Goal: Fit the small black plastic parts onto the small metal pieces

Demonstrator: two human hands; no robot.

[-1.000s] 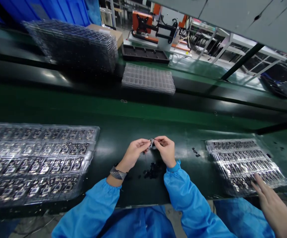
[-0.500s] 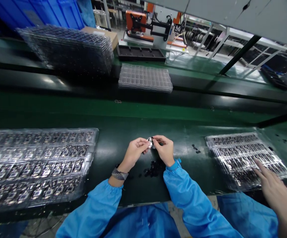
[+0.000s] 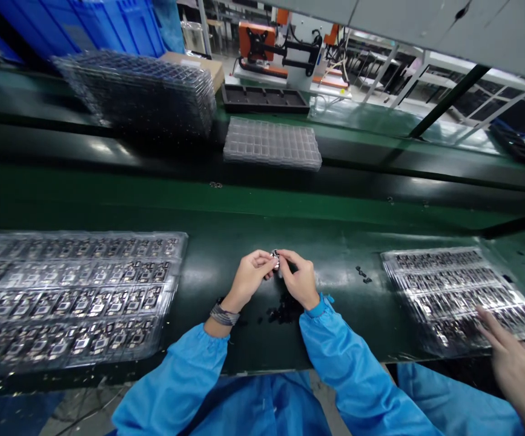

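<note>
My left hand: fingers narrowed, thumb and fingertips pinching the left side of the small shiny part.
My right hand: thumb and forefinger drawn close together on the right side of that same part.
Small shiny part: between my two sets of fingertips, raised above the green table; my fingers cover much of it, so I cannot tell its full shape.
Black pieces: heaped on the table just below my hands, partly under my right wrist.
Loose black bits: near, right of my right hand.
Left tray: well left of my hands, rows of circuit boards in it.
Right tray: well right of my hands, also filled in rows; a co-worker's hand blocks its near right corner.
Clear compartment tray: beyond my hands, straight ahead.
Black tray: farther ahead, behind the clear one.
</note>
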